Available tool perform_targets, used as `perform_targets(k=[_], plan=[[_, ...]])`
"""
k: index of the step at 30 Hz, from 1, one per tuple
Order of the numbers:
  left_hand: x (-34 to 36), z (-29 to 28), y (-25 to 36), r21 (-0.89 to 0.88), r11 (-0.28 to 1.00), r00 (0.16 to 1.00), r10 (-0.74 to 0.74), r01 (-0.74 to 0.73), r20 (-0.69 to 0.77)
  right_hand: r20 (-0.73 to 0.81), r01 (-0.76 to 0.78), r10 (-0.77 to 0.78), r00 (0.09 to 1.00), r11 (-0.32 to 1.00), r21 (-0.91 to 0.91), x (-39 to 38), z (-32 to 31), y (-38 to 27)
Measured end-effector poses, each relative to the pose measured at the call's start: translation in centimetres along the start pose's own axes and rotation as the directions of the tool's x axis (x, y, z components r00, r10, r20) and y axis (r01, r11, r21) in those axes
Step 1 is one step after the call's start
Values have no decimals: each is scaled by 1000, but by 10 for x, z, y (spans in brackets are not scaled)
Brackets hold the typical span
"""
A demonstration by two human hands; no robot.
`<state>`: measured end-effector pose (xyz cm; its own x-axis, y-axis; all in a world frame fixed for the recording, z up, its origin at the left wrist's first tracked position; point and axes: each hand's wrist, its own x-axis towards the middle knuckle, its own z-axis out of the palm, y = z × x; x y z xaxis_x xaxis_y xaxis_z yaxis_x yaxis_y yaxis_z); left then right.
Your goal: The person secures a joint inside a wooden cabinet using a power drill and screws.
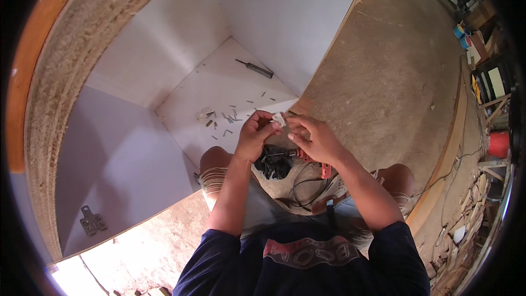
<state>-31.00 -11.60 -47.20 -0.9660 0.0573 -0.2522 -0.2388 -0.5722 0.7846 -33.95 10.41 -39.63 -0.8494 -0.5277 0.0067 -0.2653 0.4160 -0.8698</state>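
Small white packet [279,119], pinched between both hands [285,134], above scattered screws [230,116]

Left hand [256,134] and right hand [315,138] meet over a small white part [278,118], pinched between the fingertips of both. Loose screws [227,116] lie scattered on the white cabinet panel [219,85], a screwdriver [255,68] farther back. A drill [276,160] lies between the knees. A metal hinge [91,220] is mounted on the side panel [120,159].

A small white piece [278,119], pale and flat-looking, is pinched between the fingertips of the left hand [255,136] and the right hand [314,138], held up near the white cabinet's open front edge.
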Motion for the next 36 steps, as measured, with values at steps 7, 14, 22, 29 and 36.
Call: perform_targets(k=[7,14,22,29,36], plan=[[-5,15,-31,122,986,991,104,-114,82,-34,-196,222,974,915,354,-23,12,17],[-1,8,-44,14,1000,990,11,-13,138,103,-313,304,947,804,505,-24,5,37],[3,14,-39,74,997,996,28,-35,89,275,-458,385,881,552,696,-15,8,46],[14,-95,6,357,933,966,59,36,-253,195,-418,370,908,764,491,-24,5,58],[-5,-212,32,551,785,811,112,281,-574,208,-415,375,904,885,209,-22,-6,31]])
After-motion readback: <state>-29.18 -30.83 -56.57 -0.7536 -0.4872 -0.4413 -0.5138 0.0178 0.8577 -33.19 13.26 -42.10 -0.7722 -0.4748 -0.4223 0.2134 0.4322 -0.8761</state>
